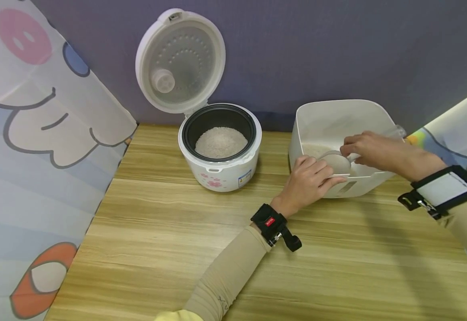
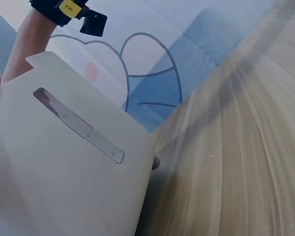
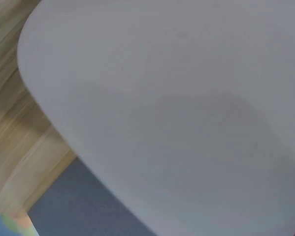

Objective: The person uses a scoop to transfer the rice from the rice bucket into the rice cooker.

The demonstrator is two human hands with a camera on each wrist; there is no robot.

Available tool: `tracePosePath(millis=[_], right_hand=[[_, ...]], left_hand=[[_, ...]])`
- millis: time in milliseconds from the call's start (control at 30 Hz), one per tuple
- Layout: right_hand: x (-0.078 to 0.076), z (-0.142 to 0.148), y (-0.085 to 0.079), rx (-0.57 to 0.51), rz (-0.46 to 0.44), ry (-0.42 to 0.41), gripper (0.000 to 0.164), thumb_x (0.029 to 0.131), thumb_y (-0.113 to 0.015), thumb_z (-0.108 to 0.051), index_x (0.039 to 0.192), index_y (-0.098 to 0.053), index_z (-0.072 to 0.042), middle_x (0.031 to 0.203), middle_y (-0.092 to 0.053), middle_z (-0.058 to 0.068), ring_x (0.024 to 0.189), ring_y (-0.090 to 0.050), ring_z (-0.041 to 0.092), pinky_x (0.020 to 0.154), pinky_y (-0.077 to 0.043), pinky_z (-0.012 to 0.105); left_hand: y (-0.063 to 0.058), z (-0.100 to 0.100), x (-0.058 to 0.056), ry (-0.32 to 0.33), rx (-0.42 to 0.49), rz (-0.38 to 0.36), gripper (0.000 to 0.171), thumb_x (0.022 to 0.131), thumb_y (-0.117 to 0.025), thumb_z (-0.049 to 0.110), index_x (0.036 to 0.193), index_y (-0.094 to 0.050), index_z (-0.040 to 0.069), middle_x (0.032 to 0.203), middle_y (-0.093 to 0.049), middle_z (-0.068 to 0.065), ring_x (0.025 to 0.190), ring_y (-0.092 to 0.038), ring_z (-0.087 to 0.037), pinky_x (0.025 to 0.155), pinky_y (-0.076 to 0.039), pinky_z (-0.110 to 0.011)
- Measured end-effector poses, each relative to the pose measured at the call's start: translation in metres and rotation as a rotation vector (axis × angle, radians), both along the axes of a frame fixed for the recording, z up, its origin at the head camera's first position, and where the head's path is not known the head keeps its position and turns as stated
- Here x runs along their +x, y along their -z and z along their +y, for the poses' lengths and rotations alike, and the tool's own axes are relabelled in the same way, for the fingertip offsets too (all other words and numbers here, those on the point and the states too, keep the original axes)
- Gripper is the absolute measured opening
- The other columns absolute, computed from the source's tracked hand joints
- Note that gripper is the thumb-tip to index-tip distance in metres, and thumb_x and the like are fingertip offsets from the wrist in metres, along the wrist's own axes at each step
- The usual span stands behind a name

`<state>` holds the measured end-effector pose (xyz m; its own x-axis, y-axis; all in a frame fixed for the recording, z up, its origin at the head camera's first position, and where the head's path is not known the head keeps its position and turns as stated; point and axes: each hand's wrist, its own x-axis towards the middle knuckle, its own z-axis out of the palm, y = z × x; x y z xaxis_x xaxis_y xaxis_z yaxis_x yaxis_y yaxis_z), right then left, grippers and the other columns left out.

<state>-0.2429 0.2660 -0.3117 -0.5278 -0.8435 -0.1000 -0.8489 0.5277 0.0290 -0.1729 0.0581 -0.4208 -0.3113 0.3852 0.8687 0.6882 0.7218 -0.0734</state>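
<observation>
A white rice bin (image 1: 343,118) with rice (image 1: 313,149) inside stands at the right in the head view. My right hand (image 1: 374,149) reaches over it and grips the handle of a pale measuring cup (image 1: 337,164), just inside the front rim. Whether the cup holds rice is hard to tell. Over the front left rim curl the fingers of my left hand (image 1: 309,179), holding the bin beside the cup. In the left wrist view the bin's outer wall (image 2: 68,162) shows a slotted window. The bin's smooth white wall (image 3: 137,98) fills most of the right wrist view.
Left of the bin stands a white rice cooker (image 1: 219,174), its lid (image 1: 181,67) raised. Rice (image 1: 221,142) lies in its dark inner pot (image 1: 195,125). Both stand on a wooden table (image 1: 157,232) against a grey-blue backdrop (image 1: 297,49). Cartoon-print sheets (image 1: 49,178) hang at the sides.
</observation>
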Motion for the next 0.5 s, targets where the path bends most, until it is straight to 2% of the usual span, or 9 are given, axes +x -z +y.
tracePosePath(millis=[167,367,500], right_hand=[[0.0003,-0.0045,0.0005,-0.026,-0.098,0.031,0.042,0.067,-0.088,0.013,0.09,-0.069,-0.016,0.091,-0.065,-0.003,0.075,-0.066,0.016,0.068,-0.056,0.036],[0.0004,-0.0052,0.0003,-0.007,-0.206,0.073,0.04,0.07,-0.089,0.008,0.086,-0.062,-0.016,0.086,-0.062,-0.007,0.078,-0.064,0.014,0.07,-0.055,0.035],[0.0026,-0.0041,-0.0024,0.016,-0.288,0.109,0.037,0.073,-0.089,0.003,0.085,-0.059,-0.016,0.086,-0.065,-0.009,0.08,-0.064,0.012,0.073,-0.056,0.035]], left_hand=[[0.001,-0.0004,-0.0005,0.001,0.008,0.005,0.036,0.103,-0.058,0.051,0.081,-0.063,0.022,0.084,-0.06,0.01,0.085,-0.056,-0.01,0.094,-0.041,-0.028],[0.0015,-0.0003,-0.0004,0.001,0.015,0.004,0.035,0.102,-0.06,0.051,0.082,-0.065,0.023,0.085,-0.062,0.011,0.085,-0.055,-0.009,0.094,-0.041,-0.027],[0.001,0.0013,0.0001,0.006,0.014,-0.001,0.035,0.102,-0.059,0.051,0.082,-0.065,0.023,0.085,-0.062,0.012,0.086,-0.056,-0.009,0.095,-0.04,-0.027]])
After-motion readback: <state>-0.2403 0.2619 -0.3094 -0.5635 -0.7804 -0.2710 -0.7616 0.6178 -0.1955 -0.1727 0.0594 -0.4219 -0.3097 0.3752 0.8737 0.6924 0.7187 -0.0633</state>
